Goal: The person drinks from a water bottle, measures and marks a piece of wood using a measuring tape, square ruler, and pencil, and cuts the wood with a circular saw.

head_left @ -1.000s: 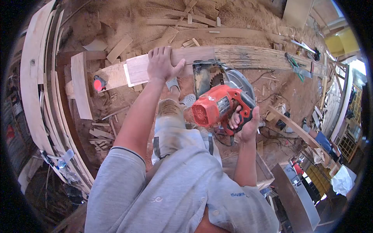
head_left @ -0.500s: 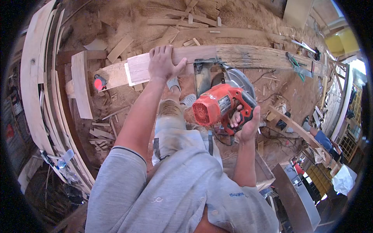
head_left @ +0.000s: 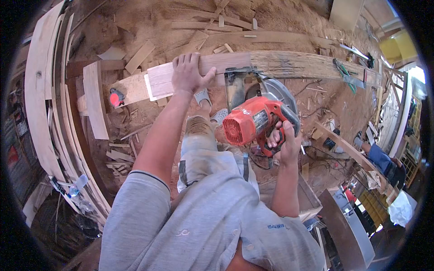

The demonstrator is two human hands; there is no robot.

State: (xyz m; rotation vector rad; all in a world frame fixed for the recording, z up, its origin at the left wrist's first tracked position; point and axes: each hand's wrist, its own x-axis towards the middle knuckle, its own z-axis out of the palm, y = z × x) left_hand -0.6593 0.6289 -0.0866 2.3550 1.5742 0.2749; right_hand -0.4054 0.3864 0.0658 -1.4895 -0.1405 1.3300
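Note:
My right hand (head_left: 288,144) is wrapped around the rear handle of a red circular saw (head_left: 246,122). The saw's front base edge meets the near side of a pinkish wooden board (head_left: 226,62), and its silver guard points away from me. My left hand (head_left: 186,74) lies on top of that board, left of the saw, fingers spread toward the far edge and thumb apart. Beneath and beside the board runs a rough, weathered plank (head_left: 298,64). Where the saw's blade touches the wood is hidden behind the base and guard.
A red-faced tool or reel (head_left: 116,97) rests on a lighter plank at left. Long boards (head_left: 43,90) are stacked along the left side. Green-handled pliers (head_left: 346,77) lie at the plank's right end. Offcuts litter the dirt floor. Another person's leg (head_left: 377,156) shows at right.
The saw has shifted very slightly left. My right-hand fingers have moved a little on the handle. My left hand stays in place on the board.

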